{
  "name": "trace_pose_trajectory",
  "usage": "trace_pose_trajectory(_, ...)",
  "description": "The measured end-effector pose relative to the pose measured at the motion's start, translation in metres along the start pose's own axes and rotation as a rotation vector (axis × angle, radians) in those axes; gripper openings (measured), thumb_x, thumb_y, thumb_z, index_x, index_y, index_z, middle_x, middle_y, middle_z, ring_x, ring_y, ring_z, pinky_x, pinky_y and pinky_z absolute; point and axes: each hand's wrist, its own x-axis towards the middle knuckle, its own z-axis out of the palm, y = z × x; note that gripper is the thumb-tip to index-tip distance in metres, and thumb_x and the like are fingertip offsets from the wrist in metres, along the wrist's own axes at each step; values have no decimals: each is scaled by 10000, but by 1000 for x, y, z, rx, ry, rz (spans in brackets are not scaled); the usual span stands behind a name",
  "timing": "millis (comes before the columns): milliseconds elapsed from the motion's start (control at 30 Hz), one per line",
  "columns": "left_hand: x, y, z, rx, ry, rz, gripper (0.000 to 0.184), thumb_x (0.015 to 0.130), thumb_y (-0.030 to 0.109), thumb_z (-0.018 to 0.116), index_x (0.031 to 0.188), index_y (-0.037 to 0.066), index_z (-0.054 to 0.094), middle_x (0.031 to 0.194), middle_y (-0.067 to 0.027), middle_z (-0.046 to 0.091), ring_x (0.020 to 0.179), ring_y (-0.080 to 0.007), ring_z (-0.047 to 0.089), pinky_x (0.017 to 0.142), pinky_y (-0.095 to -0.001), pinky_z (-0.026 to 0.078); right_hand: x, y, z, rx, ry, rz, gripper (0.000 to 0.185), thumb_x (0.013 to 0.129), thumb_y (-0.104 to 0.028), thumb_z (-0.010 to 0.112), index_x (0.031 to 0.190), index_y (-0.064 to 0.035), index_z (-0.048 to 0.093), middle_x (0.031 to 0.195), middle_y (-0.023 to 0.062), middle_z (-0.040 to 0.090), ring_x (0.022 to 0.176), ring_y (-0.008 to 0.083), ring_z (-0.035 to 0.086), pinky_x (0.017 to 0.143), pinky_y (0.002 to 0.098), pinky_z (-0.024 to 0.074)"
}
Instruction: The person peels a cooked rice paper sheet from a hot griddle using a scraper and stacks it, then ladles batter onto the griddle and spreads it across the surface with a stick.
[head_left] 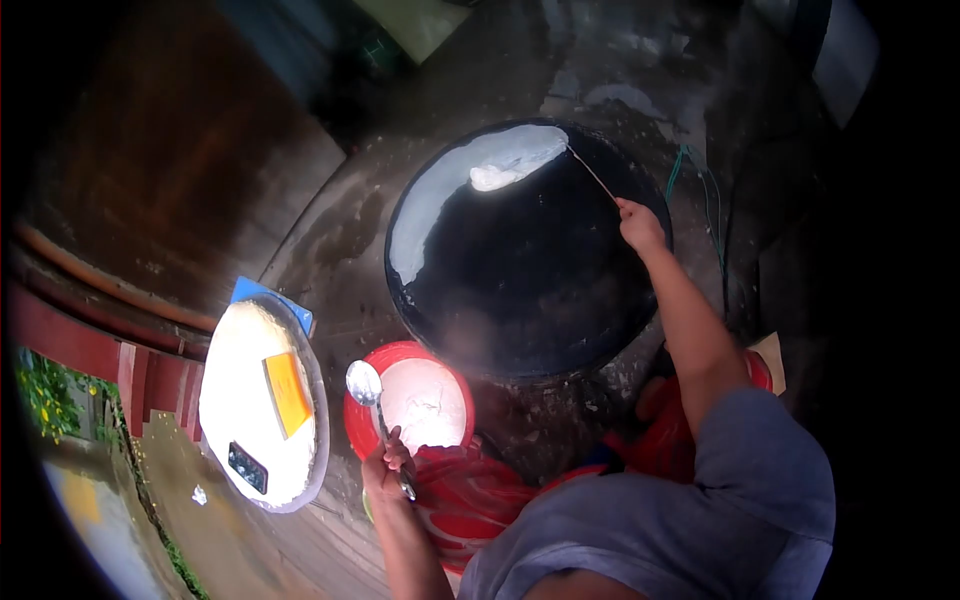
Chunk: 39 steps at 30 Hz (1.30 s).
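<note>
My right hand point(640, 224) is closed around one end of a thin stick point(592, 173) above a large round black griddle point(530, 290). The stick's far end touches a curved white band of batter point(425, 205) along the griddle's far and left side. A thicker white lump point(490, 178) lies at the band's inner edge. In my left hand point(393, 460) is a metal ladle point(364, 381), gripped by its handle, with white on its bowl. The ladle's bowl is over the left rim of a red bucket point(360, 425) containing white batter point(425, 400).
Left of the bucket is a round pile of pale flat sheets point(240, 370), bearing a yellow-orange flat piece point(287, 395) and a dark phone point(248, 467). A blue flat object point(270, 300) sits behind it. Green cord point(712, 195) hangs right of the griddle. Red cloth point(470, 505) covers my lap.
</note>
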Motion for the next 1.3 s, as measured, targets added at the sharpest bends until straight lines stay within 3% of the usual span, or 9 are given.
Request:
trace_pose_trajectory(233,1,-3,1,47,-7,-28,350,941,175,331,1101,-107,463,712,-80,498,518,-125,437,436,-237,362,-34,-80,29,-3,-257,-173,290,874,-233,468,1127,-237,610,1088,86,611,1004,264,577,858,343,450)
trace_pose_trajectory(500,-3,2,-10,48,-24,-1,378,951,213,298,1092,-95,466,730,-83,499,529,-125,434,445,-244,359,-20,-54,41,31,-433,-332,301,862,-227,504,1147,-262,596,1099,66,612,996,247,584,861,337,455)
trace_pose_trajectory(567,-1,5,-12,46,-25,-6,382,954,216,293,1095,-97,461,735,-82,496,532,-126,428,446,-245,358,-38,-62,18,-64,-217,-107,303,869,-219,476,1143,-256,599,1095,69,614,985,251,588,845,333,462)
trace_pose_trajectory(633,-2,3,-13,46,-13,-6,386,957,219,289,1097,-99,455,740,-82,492,535,-127,423,447,-246,357,-33,-54,40,13,-202,-137,297,874,-225,466,1136,-254,603,1097,76,610,1002,252,582,856,339,458)
trace_pose_trajectory(867,-5,-1,-9,100,-45,8,392,973,236,261,1108,-92,430,757,-79,483,547,-132,410,452,-240,357,-53,-66,16,22,-568,-272,246,866,-241,522,1081,-233,642,1036,45,642,946,233,603,818,325,459)
trace_pose_trajectory(967,-3,1,-14,114,-28,39,385,972,235,265,1110,-85,428,757,-81,482,544,-131,409,451,-240,357,-63,-52,13,-56,-131,-136,286,871,-154,482,1118,-201,618,1059,87,631,973,220,599,834,315,449)
trace_pose_trajectory(1100,-5,1,-11,104,-15,38,378,970,233,269,1106,-81,429,756,-81,478,543,-130,408,450,-239,355,-86,-65,68,-21,-369,-386,294,854,-158,500,1126,-180,611,1069,118,615,989,257,585,853,312,442)
trace_pose_trajectory(1233,-8,-1,-11,111,-33,44,369,969,223,273,1098,-86,429,754,-81,473,541,-128,406,448,-238,352,-85,-75,30,41,-616,-291,282,854,-167,511,1112,-190,620,1078,114,610,976,249,589,842,317,450)
trace_pose_trajectory(1300,-7,-1,-13,117,-39,55,366,968,219,275,1096,-88,428,755,-82,472,540,-128,404,447,-239,351,-74,-57,51,-30,-483,-327,286,858,-185,504,1120,-206,615,1085,110,609,982,260,585,848,317,449)
